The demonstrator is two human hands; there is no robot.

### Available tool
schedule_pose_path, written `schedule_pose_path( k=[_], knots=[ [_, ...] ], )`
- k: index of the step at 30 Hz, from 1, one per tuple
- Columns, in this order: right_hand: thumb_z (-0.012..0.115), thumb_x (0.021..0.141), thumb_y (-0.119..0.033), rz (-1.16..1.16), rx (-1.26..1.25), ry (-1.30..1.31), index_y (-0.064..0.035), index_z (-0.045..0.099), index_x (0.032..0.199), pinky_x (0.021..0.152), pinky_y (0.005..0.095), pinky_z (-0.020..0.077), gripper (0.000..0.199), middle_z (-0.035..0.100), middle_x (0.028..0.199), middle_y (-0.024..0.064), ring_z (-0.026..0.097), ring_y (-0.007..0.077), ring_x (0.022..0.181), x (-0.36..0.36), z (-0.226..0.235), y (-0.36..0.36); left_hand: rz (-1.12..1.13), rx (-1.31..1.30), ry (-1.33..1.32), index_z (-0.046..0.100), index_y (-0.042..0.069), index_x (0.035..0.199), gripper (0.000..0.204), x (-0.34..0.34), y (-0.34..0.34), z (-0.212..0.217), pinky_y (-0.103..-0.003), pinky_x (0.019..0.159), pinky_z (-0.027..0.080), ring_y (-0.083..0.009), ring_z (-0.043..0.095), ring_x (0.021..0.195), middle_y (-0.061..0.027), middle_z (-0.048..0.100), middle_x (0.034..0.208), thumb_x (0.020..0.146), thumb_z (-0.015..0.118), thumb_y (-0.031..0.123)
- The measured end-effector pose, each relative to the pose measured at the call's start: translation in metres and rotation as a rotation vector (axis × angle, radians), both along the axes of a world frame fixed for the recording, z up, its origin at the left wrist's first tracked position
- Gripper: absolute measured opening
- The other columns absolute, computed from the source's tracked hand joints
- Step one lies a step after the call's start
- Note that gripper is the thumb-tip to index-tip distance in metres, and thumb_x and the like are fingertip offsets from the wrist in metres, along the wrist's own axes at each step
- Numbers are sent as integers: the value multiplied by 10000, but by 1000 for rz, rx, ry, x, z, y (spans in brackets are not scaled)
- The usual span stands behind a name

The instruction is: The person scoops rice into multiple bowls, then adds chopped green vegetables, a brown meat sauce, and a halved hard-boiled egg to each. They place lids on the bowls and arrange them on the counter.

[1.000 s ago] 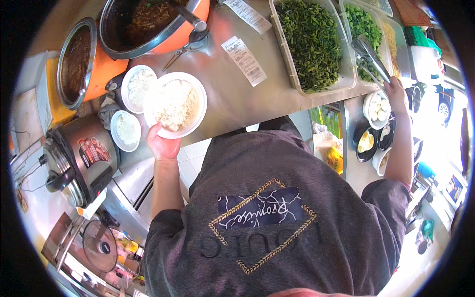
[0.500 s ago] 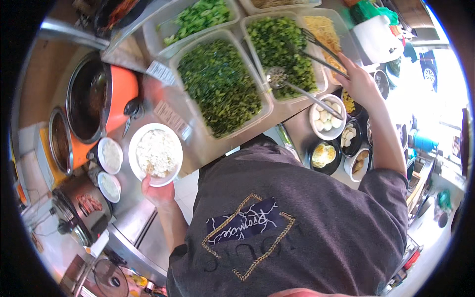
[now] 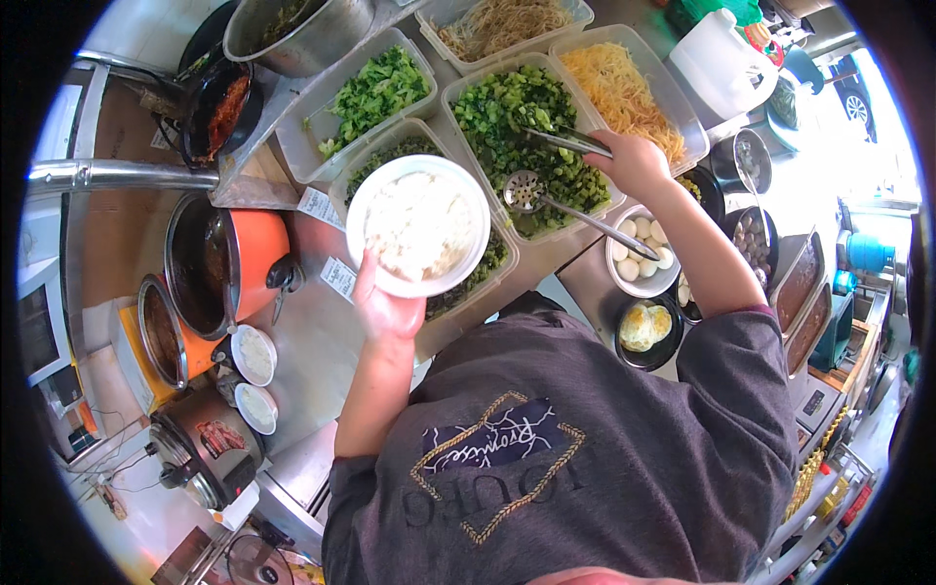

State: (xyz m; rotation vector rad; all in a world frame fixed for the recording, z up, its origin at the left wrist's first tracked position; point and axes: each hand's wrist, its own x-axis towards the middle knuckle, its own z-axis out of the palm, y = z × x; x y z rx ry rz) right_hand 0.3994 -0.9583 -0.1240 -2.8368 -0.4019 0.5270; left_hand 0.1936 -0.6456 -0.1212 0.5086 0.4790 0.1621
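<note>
Rice bowl, round and white, in left hand — slim metal tongs in right hand.

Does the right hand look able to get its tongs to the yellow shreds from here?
Likely yes: the right hand is right by the yellow shreds, whose container is open on top. Its tongs point into the chopped greens alongside, so they would probably need to swing across.
</note>
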Motion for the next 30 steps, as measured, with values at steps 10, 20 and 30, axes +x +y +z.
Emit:
schedule_pose_path(
  k=[10,20,30],
  knots=[
    [663,852,-420,-8,271,47,-176,628,1207,778,417,504,432,689,938,148,654,343,888,-20,69,0,-53,178,-1,363,30,1394,459,102,-45,-28,-448,1076,395,-276,484,1276,-143,470,1399,1016,450,275],
    [660,866,-388,-46,320,92,-190,625,1220,742,399,511,408,681,898,133,665,311,823,-21,75,22,-188,-173,-127,362,103,1439,541,125,-47,-36,-532,1123,289,-314,384,1349,-112,411,1464,1020,334,445],
    [662,859,-365,37,-144,-45,-176,633,1211,753,408,514,400,694,953,129,667,306,889,-13,51,-21,3,0,3,366,110,1435,535,91,-16,-27,-526,1087,352,-299,441,1302,-94,457,1420,1016,346,442]
  ],
)
